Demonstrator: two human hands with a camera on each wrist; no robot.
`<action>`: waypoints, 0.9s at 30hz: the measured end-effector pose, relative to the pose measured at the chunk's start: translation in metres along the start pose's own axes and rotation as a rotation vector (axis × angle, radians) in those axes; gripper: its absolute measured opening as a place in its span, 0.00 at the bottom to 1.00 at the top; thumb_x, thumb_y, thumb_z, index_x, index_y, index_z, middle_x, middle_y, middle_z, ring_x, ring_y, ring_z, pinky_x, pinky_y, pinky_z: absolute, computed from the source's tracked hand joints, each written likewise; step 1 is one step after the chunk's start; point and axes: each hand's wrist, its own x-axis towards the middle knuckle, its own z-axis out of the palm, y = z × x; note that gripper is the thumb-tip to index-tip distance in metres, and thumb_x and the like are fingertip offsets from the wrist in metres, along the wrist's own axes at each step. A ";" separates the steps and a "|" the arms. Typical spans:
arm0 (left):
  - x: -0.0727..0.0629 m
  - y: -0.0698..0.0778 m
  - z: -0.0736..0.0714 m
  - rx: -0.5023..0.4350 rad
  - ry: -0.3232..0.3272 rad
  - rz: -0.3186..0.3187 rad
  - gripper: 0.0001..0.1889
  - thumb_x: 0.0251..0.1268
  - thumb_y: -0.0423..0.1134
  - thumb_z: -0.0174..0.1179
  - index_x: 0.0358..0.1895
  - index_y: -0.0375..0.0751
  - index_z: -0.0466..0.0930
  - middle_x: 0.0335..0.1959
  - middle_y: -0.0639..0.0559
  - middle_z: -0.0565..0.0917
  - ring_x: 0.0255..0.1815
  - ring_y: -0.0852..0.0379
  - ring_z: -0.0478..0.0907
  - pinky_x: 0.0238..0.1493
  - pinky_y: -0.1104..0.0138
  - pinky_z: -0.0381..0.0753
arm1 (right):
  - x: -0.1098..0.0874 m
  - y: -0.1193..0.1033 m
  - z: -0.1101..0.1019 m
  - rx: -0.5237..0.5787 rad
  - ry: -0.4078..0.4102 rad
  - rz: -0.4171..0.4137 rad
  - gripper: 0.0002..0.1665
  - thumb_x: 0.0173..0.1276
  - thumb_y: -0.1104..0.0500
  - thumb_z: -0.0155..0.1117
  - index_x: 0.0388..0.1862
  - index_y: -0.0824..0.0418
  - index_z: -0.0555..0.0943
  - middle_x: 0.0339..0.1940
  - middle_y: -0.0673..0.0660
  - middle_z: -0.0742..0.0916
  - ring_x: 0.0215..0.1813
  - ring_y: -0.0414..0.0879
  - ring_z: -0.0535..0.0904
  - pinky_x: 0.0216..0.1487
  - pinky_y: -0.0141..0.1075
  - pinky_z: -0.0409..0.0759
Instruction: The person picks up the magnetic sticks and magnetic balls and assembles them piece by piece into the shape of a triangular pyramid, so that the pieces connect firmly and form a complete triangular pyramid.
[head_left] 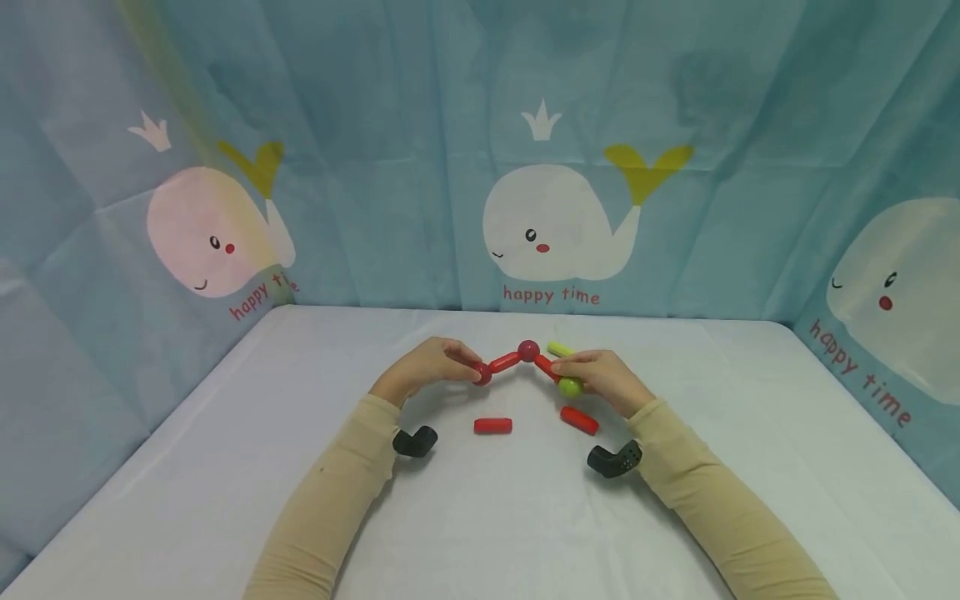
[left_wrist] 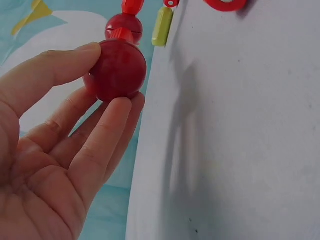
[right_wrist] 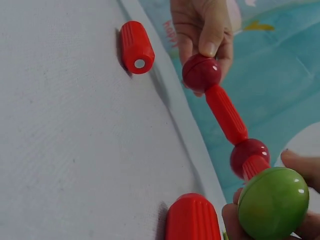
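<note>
My left hand (head_left: 432,367) pinches a dark red ball (left_wrist: 120,70) between thumb and fingertips. From that ball a ridged red rod (right_wrist: 226,114) runs to a second dark red ball (head_left: 528,351). Another red rod (head_left: 547,367) slopes from there to a green ball (right_wrist: 274,203), making one bent chain raised over the table. At the chain's other end my right hand (head_left: 597,376) grips around the green ball and the rod's end. In the right wrist view the green ball hides part of that rod and some of the fingers.
Two loose red rods, one on the left (head_left: 492,426) and one on the right (head_left: 580,420), lie on the white table (head_left: 495,517) in front of the chain. A yellow-green rod (head_left: 559,348) lies behind the right hand. A blue whale-print curtain (head_left: 420,233) surrounds the table.
</note>
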 end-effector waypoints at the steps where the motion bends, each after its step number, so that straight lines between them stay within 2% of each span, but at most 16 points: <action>1: 0.001 -0.001 0.000 0.007 0.002 -0.010 0.14 0.59 0.44 0.69 0.49 0.50 0.86 0.46 0.54 0.88 0.57 0.51 0.76 0.59 0.55 0.73 | 0.001 0.001 0.000 0.003 -0.019 -0.008 0.26 0.69 0.48 0.65 0.60 0.63 0.82 0.56 0.61 0.84 0.54 0.50 0.75 0.52 0.37 0.77; 5: 0.003 -0.006 -0.001 0.048 0.022 -0.046 0.14 0.58 0.46 0.70 0.48 0.53 0.86 0.48 0.55 0.86 0.59 0.51 0.73 0.61 0.51 0.71 | 0.002 0.004 0.000 0.000 -0.081 -0.023 0.28 0.67 0.53 0.65 0.65 0.59 0.78 0.69 0.62 0.76 0.54 0.50 0.76 0.53 0.37 0.76; 9: 0.006 -0.010 0.000 0.070 0.035 -0.075 0.13 0.58 0.46 0.70 0.47 0.53 0.87 0.49 0.54 0.85 0.59 0.51 0.72 0.61 0.51 0.71 | 0.001 0.004 0.002 -0.036 -0.108 -0.017 0.31 0.63 0.57 0.65 0.67 0.55 0.77 0.73 0.61 0.72 0.57 0.52 0.73 0.53 0.39 0.74; 13: 0.008 -0.013 0.002 0.056 0.045 -0.109 0.13 0.57 0.44 0.71 0.46 0.52 0.87 0.47 0.53 0.85 0.57 0.51 0.74 0.59 0.54 0.73 | 0.000 0.005 0.003 -0.040 -0.129 -0.026 0.32 0.64 0.59 0.63 0.69 0.57 0.75 0.72 0.64 0.72 0.62 0.54 0.69 0.55 0.40 0.74; 17: 0.009 -0.013 0.004 0.044 0.049 -0.130 0.13 0.57 0.44 0.71 0.46 0.51 0.87 0.47 0.53 0.86 0.54 0.52 0.77 0.57 0.56 0.74 | 0.001 0.006 0.003 -0.056 -0.130 -0.057 0.32 0.64 0.61 0.62 0.69 0.60 0.75 0.70 0.65 0.74 0.61 0.55 0.68 0.53 0.40 0.73; 23: 0.008 -0.011 0.005 0.040 0.054 -0.137 0.14 0.57 0.44 0.71 0.47 0.51 0.86 0.47 0.53 0.85 0.53 0.52 0.77 0.58 0.55 0.75 | -0.001 0.005 -0.001 -0.156 -0.088 -0.048 0.28 0.63 0.58 0.66 0.64 0.58 0.80 0.64 0.61 0.82 0.61 0.54 0.73 0.60 0.46 0.75; 27: 0.007 -0.010 0.006 0.051 0.039 -0.128 0.14 0.57 0.45 0.71 0.47 0.51 0.86 0.47 0.53 0.85 0.54 0.52 0.76 0.57 0.56 0.75 | -0.002 0.004 -0.005 -0.165 -0.084 -0.039 0.25 0.64 0.56 0.67 0.61 0.58 0.82 0.56 0.59 0.86 0.55 0.50 0.78 0.60 0.45 0.77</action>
